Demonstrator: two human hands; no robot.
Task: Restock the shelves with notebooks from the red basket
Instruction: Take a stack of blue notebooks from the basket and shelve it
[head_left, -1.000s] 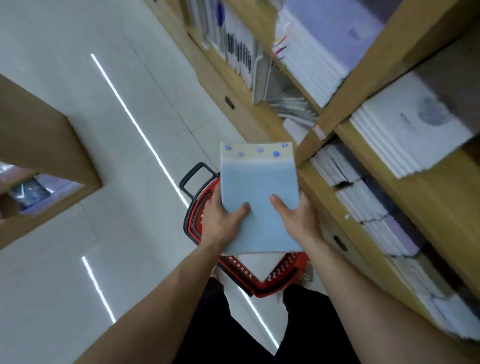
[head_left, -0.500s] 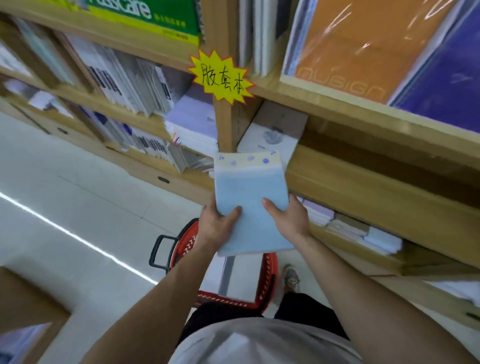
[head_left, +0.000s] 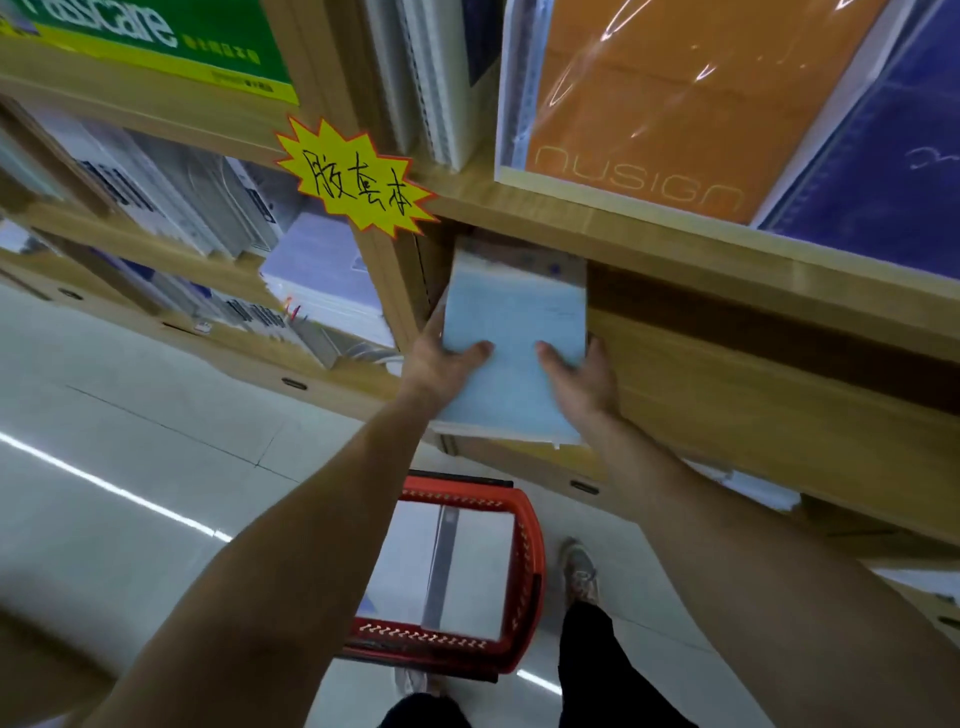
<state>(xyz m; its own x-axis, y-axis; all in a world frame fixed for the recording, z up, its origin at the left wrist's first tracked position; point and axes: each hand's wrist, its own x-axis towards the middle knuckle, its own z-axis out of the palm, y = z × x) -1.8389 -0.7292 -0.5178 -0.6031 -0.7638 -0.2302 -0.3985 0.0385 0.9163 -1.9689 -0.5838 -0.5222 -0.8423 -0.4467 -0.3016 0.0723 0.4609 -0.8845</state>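
At the shelf mouth, the left hand and right hand clasp a light-blue stack of notebooks by its near corners, thumbs on top, the other fingers hidden underneath. Its far end lies inside the wooden shelf compartment; the near half overhangs the edge. Below, on the floor, the red basket holds more pale notebooks, so this stack looks mid-placement, with restocking far from finished.
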